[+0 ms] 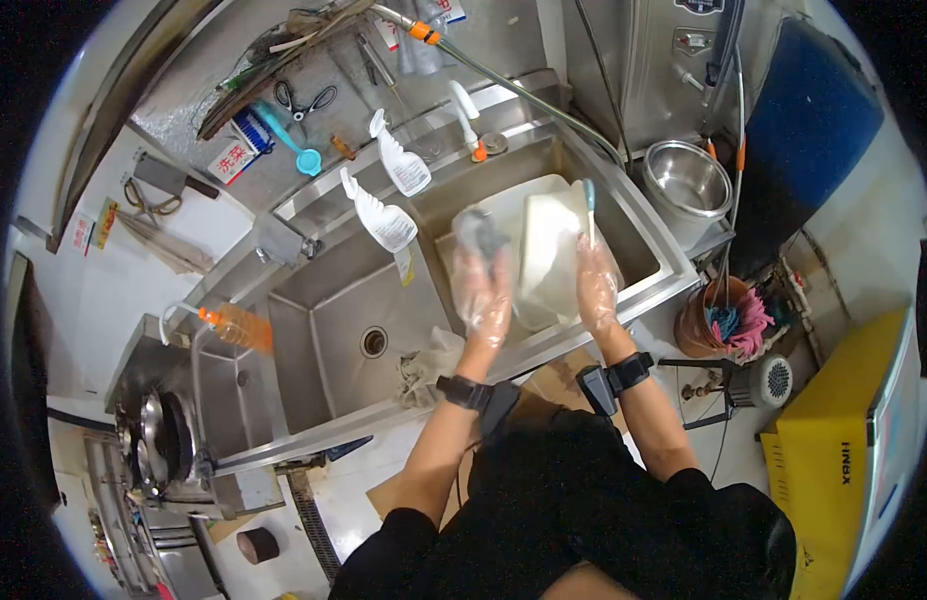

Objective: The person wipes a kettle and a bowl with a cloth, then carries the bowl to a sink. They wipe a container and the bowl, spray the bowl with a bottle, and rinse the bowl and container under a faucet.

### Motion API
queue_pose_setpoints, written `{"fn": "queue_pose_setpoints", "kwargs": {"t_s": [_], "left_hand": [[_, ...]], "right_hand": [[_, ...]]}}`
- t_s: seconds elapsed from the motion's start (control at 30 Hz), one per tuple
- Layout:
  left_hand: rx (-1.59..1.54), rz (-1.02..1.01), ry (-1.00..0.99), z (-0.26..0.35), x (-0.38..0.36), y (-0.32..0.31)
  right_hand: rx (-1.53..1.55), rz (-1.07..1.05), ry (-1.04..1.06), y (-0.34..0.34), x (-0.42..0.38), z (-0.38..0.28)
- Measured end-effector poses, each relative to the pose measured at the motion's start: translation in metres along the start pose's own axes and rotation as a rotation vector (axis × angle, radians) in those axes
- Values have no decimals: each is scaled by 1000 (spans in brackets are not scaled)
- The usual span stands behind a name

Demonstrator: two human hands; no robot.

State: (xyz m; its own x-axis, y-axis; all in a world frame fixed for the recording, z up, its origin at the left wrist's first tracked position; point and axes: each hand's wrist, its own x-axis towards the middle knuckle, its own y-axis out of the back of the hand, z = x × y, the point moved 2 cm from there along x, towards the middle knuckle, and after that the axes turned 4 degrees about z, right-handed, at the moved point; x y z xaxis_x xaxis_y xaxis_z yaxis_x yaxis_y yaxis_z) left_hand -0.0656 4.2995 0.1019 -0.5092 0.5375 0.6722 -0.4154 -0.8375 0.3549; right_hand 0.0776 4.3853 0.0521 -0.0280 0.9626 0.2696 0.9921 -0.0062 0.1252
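Both my hands are in clear plastic gloves over the right basin of a steel sink (639, 215). My left hand (484, 295) is closed around a dark grey scrubbing pad (481, 232), smeared by motion. My right hand (596, 280) grips the right side of a pale rectangular plastic container (549, 245), which stands tilted in the basin. A narrow white stick with a blue tip (590, 195) rises at my right fingertips. Behind the container lies a larger whitish tub (509, 200), partly hidden by it and my left hand.
Two white spray bottles (384, 222) hang at the divider beside the white faucet (464, 105). An orange spray bottle (239, 327) is at the left basin. A crumpled cloth (429, 370) lies on the front rim. Right of the sink are steel bowls (689, 180) and a bucket (706, 325).
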Motion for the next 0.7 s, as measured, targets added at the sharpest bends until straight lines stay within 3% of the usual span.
{"fn": "queue_pose_setpoints", "kwargs": {"t_s": [0.03, 0.1, 0.2, 0.27, 0.33, 0.47, 0.6, 0.7], "left_hand": [[-28, -95, 66, 24, 7, -1], [178, -240, 2, 18, 4, -22], [245, -275, -296, 28, 0, -30], [251, -333, -286, 37, 0, -29], [254, -277, -419, 37, 0, -30], [133, -309, -356, 41, 9, -31], [233, -291, -369, 39, 20, -34], [216, -398, -109, 12, 50, -39]], "right_hand": [[0, -10, 7, 0, -1, -3], [97, -63, -3, -2, -4, -9], [152, -48, 54, -3, -8, -6], [160, -98, 67, 5, -6, -10], [143, -76, 59, 6, -5, -4], [-8, 9, 105, 15, -11, -20], [-8, -28, 47, 19, -16, -23], [-111, -58, 84, 27, -24, -30]]}}
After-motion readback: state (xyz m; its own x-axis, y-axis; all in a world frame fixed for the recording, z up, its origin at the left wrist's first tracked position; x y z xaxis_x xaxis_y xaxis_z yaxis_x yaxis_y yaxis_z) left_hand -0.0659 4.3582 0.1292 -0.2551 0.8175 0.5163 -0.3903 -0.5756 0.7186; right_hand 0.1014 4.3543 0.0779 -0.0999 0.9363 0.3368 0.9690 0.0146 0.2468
